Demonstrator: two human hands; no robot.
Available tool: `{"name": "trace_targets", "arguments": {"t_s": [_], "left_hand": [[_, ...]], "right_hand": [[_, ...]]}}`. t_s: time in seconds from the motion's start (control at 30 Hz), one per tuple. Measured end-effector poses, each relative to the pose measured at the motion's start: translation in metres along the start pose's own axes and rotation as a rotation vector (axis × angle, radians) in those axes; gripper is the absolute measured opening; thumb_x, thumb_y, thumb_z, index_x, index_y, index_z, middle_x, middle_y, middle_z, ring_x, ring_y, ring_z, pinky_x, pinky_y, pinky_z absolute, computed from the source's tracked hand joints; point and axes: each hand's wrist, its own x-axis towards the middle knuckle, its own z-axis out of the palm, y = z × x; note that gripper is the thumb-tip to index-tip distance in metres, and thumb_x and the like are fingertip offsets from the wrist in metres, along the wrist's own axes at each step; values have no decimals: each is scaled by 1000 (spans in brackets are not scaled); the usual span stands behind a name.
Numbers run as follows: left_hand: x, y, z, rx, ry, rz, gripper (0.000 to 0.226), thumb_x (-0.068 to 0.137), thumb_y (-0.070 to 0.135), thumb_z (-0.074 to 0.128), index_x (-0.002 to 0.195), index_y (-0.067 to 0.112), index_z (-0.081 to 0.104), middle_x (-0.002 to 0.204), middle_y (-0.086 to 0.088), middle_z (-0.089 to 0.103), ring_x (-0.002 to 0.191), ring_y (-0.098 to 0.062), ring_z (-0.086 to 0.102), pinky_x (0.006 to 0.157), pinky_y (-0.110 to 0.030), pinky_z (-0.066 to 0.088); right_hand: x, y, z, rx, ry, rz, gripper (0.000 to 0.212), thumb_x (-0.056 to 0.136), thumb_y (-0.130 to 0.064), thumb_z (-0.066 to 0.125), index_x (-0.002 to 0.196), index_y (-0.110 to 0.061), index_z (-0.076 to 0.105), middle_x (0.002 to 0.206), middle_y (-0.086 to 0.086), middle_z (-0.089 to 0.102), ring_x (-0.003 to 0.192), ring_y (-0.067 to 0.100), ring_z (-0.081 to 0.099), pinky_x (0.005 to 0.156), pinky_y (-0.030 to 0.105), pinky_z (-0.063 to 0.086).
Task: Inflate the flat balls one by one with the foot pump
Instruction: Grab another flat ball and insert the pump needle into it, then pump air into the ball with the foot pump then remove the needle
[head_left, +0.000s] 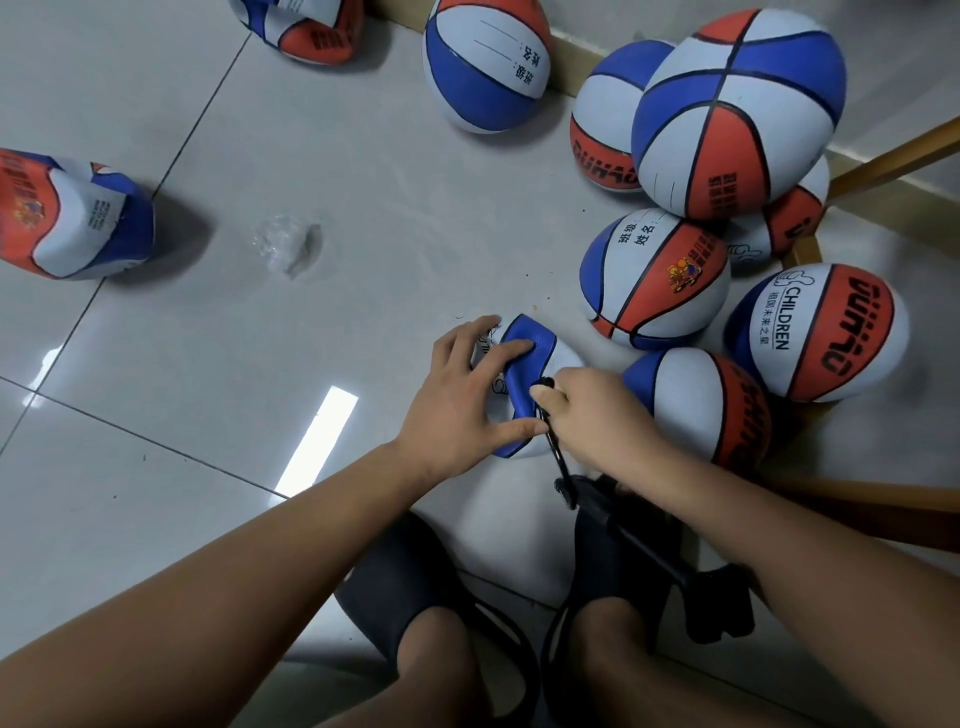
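Bare shins in dark slippers (395, 577) fill the bottom edge, directly below the collapsed ball (532, 338), with both forearms reaching up past them. Beside the right slipper and just below-right of that ball sits the black foot pump (649, 556), its cylinder slanting across the tiled floor (208, 364). A thin black hose (558, 462) runs from the pump up to the ball.

On the collapsed ball, the left hand (462, 395) grips from the left, fingers spread and curved over a blue panel, thumb along the lower edge. From the right, the right hand (597, 415) pinches the black nozzle (543, 385) between thumb and fingertips, right against the ball's surface; whether the needle is in the valve cannot be told.

To the right of the collapsed ball, and up from there, a cluster of round red, white and blue basketballs (737, 114) is piled together among wooden chair legs (893, 156), the closest one just beside the right hand. One more round ball (488, 62) lies well above it. Far to its left sits a caved-in ball (72, 218), and another crumpled ball (306, 26) is at the upper left. Between those and the collapsed ball lies a scrap of clear plastic wrap (285, 244).
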Motion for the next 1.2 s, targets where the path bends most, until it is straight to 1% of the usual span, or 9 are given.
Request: {"name": "trace_targets", "arguments": {"t_s": [0.1,0.2,0.3,0.4,0.5,0.7,0.87,1.0,1.2], "left_hand": [[1,-2,0,5,-18,0,90,80,78,77,155,37,48,169,4,25,153,-26,24,113,-40,43],[3,-5,-5,-18,-50,-9,90,80,79,75,155,39,46,170,4,23,154,-24,23,115,-40,41],[4,0,-16,-25,-118,-37,89,80,79,74,156,42,45,170,4,21,155,-24,23,114,-38,38],[8,17,-33,9,-154,-21,79,84,68,76,153,37,51,169,2,25,155,-24,23,118,-35,32],[16,45,-60,60,-155,3,54,92,56,74,140,35,61,158,6,43,148,-23,32,117,-37,39],[28,118,-130,145,-305,30,30,100,48,66,125,32,67,118,9,70,110,-16,63,99,-43,53],[18,181,-186,200,-562,15,33,101,47,69,131,33,66,121,9,74,107,-14,69,99,-32,52],[4,231,-236,337,-603,6,36,102,48,66,134,31,64,126,7,72,110,-18,66,98,-33,50],[-27,283,-247,389,-563,-22,39,104,50,62,138,31,61,131,2,71,104,-19,67,99,-35,52]], "right_hand": [[3,-1,7,237,-40,115,41,108,-33,53,84,-1,60,78,18,71,75,39,70,72,54,61],[0,-3,3,199,-39,86,39,110,-38,49,89,-6,59,83,14,71,76,36,70,74,51,61],[-10,-1,-11,124,-121,46,28,112,-35,48,105,-11,61,96,10,73,78,31,73,69,40,60],[-25,4,-38,250,-84,107,34,109,-46,49,98,-16,59,84,3,74,58,18,72,56,30,53],[-45,9,-72,257,-129,50,32,109,-39,53,93,-11,55,84,10,76,51,7,65,49,22,50],[-92,-7,-146,214,-220,-27,26,110,-35,53,102,-11,61,89,11,79,61,17,71,52,28,51],[-140,-18,-167,39,-305,-63,32,111,-43,52,103,-12,58,96,15,79,68,23,72,61,35,54],[-184,-18,-166,-113,-363,-51,54,106,-63,50,113,-10,60,98,10,79,56,17,70,66,35,58],[-207,6,-137,129,-301,51,48,105,-50,62,103,-2,62,97,19,78,75,29,73,65,38,56]]}}
